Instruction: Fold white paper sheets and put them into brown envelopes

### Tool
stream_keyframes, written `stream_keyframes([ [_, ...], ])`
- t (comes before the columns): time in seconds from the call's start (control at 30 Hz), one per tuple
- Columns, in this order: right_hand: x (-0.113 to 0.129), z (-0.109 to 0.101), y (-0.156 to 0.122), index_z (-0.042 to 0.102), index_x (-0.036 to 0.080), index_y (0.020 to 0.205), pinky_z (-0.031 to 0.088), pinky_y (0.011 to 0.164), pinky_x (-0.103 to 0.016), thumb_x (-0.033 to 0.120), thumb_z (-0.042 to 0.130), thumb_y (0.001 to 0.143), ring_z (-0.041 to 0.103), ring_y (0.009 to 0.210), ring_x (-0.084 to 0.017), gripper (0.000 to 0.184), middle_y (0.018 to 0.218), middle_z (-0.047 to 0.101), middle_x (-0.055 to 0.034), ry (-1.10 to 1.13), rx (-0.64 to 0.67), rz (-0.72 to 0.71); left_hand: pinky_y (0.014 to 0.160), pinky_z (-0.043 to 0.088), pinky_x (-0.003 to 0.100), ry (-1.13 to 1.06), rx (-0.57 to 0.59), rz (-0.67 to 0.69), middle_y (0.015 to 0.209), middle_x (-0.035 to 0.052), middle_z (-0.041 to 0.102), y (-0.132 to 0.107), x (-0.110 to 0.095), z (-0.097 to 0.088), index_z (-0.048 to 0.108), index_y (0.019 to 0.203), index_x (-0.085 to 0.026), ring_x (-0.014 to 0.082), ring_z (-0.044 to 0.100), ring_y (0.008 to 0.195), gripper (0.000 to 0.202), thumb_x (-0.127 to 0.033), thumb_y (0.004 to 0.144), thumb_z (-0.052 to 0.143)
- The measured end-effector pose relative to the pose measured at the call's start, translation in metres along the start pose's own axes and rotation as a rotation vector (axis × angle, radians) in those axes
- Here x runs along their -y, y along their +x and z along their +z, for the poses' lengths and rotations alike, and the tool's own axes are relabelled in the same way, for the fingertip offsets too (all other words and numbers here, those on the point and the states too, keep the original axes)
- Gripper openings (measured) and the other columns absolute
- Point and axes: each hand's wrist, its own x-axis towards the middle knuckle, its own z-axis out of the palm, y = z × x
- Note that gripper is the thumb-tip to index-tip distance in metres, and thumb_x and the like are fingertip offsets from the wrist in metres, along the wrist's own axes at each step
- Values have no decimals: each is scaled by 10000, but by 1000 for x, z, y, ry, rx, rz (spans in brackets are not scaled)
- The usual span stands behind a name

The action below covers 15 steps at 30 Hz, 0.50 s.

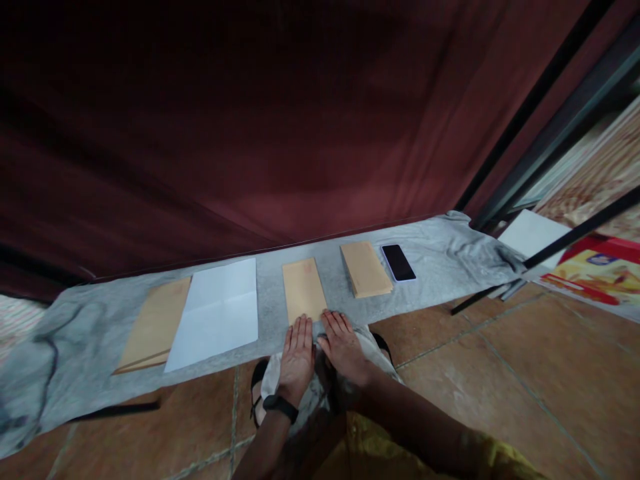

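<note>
A brown paper envelope (304,288) lies flat in front of me on a narrow surface covered with grey cloth. My left hand (297,353), with a dark band at its wrist, rests palm down with its fingertips at the envelope's near edge. Beside it, my right hand (345,347) lies flat too, fingers stretched out at the envelope's lower right corner. Neither hand grips anything. Left of the hands is a white sheet of paper (220,313), partly covering larger brown envelopes (155,320). A stack of small brown envelopes (367,269) sits to the right.
A phone (399,263) with a dark screen lies right of the small stack. The grey cloth (440,260) drapes over the narrow surface. Behind it hangs a dark red curtain (300,133). A red and yellow box (600,273) is at the far right, beyond a dark metal bar.
</note>
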Motion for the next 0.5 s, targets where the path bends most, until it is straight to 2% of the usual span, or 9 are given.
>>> stream_keyframes([
  [0.1,13,0,10,451,80,1475,285,1209,-490,408,456,1024,398,1431,-278,559,1503,500,-162,13,-6,1,1213,316,475,-4,-11,11,1597,183,362,-1,2,5,229,1564,-73,257,288,1507,659,-124,924,376],
  [0.27,32,6,22,454,129,1481,293,1207,-450,389,420,1041,437,1404,-234,512,1481,536,-119,69,42,-48,1216,317,454,-21,-7,24,1581,169,398,-1,6,10,176,1585,-113,239,324,1492,676,-126,933,358],
  [0.37,28,9,18,443,124,1487,305,1198,-458,386,421,1040,434,1407,-235,519,1488,527,-128,65,39,-51,1208,329,447,-28,8,8,1585,164,393,-1,6,8,183,1586,-129,232,329,1489,683,-101,921,339],
  [0.5,15,9,8,437,133,1492,299,1200,-468,399,441,1032,400,1429,-241,532,1511,498,-134,26,36,-59,1206,326,461,-47,34,-24,1600,182,357,0,4,3,220,1571,-93,251,313,1496,671,-103,911,342],
])
